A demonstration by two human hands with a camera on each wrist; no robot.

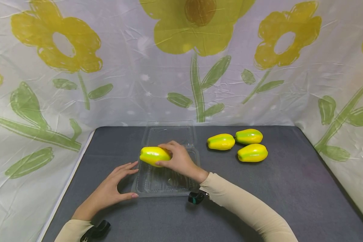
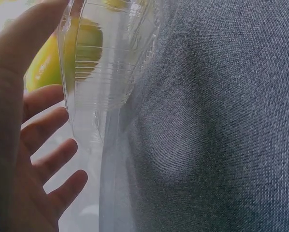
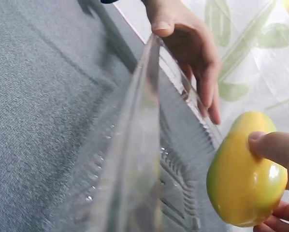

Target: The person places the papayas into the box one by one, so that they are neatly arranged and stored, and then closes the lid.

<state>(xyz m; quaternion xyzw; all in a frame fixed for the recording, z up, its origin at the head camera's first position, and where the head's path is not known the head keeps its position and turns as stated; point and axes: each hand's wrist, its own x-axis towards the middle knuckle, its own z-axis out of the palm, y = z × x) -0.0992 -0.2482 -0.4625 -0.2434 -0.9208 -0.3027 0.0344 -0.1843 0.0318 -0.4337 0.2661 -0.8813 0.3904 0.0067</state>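
Note:
My right hand (image 1: 181,160) grips a yellow-green papaya (image 1: 153,156) by its right end, thumb on the near side. The fruit is over the clear plastic clamshell box (image 1: 151,191), whose lid (image 1: 169,134) lies folded back toward the wall. In the right wrist view the thumb presses the skin of the papaya (image 3: 246,169) beside the tray wall. My left hand (image 1: 110,186) is at the box's left side, fingers spread and fairly straight, fingertips right at the rim. From the left wrist, the papaya (image 2: 89,48) shows through the clear wall.
Three more papayas lie on the dark grey cloth-covered table (image 1: 290,195) to the right of the box: one at left (image 1: 220,142), one at the back (image 1: 249,136) and one in front (image 1: 252,153). A flower-printed curtain (image 1: 124,94) hangs along the table's back edge.

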